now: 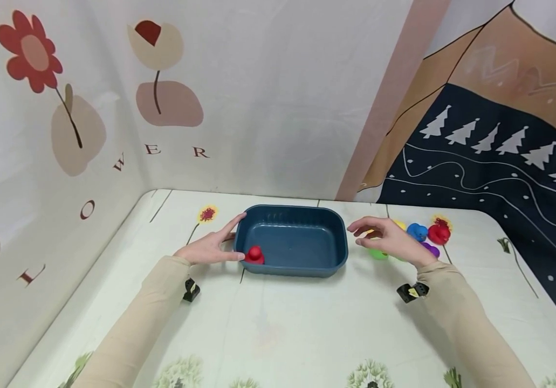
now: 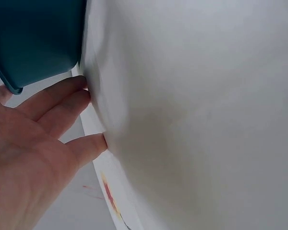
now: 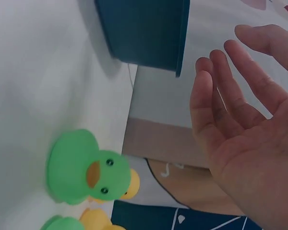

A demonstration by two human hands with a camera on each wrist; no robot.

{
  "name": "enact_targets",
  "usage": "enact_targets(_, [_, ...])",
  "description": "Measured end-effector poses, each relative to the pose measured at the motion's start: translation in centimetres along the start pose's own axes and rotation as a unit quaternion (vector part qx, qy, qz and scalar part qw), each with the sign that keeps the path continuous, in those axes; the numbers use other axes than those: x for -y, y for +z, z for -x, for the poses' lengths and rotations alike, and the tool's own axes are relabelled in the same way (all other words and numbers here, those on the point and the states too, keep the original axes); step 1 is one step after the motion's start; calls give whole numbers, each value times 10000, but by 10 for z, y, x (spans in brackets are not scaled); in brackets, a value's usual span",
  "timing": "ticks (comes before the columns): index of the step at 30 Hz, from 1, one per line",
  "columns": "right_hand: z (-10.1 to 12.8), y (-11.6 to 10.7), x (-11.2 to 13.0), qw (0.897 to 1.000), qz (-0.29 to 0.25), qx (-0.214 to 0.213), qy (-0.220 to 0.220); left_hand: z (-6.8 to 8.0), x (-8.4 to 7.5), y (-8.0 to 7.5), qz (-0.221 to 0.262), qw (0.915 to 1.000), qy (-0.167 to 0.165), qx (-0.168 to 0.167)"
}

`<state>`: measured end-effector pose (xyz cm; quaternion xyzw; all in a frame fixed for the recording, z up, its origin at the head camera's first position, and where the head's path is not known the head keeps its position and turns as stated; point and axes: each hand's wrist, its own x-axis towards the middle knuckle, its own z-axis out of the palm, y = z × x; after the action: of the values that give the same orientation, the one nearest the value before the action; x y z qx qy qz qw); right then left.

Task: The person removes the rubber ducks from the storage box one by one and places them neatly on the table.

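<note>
A dark blue plastic basin (image 1: 293, 269) stands on the table with a red rubber duck (image 1: 255, 255) in its front left corner. My left hand (image 1: 212, 247) spreads along the basin's left side, thumb and forefinger at the rim. In the left wrist view, the other fingers (image 2: 62, 98) extend down beside the basin wall. My right hand (image 1: 390, 237) hovers just right of the basin, holding nothing, its fingers loosely bent. Beneath and beyond it sits a group of rubber ducks, among them a green duck (image 3: 77, 167), a blue duck (image 1: 417, 232) and another red duck (image 1: 439, 234).
A purple duck (image 1: 430, 249) and a yellow duck (image 3: 97, 220) belong to the group at the right, partly hidden by my right hand. A printed cloth (image 1: 268, 334) covers the table. Patterned curtains (image 1: 268, 108) hang behind it and at the left.
</note>
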<state>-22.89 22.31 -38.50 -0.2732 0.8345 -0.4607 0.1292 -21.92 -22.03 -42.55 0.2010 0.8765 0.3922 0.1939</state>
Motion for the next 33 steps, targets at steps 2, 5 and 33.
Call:
enact_targets(2, [-2,2,3,10000,-10,1,-5,0,0,0,11,10000,-12,3])
enact_targets(5, [-4,4,7,10000,-13,19,-94,0,0,0,35,10000,-33,6])
enact_targets(33, [-34,52,17,9947,-467,422,-818,-1,0,0,-36,10000,-89,6])
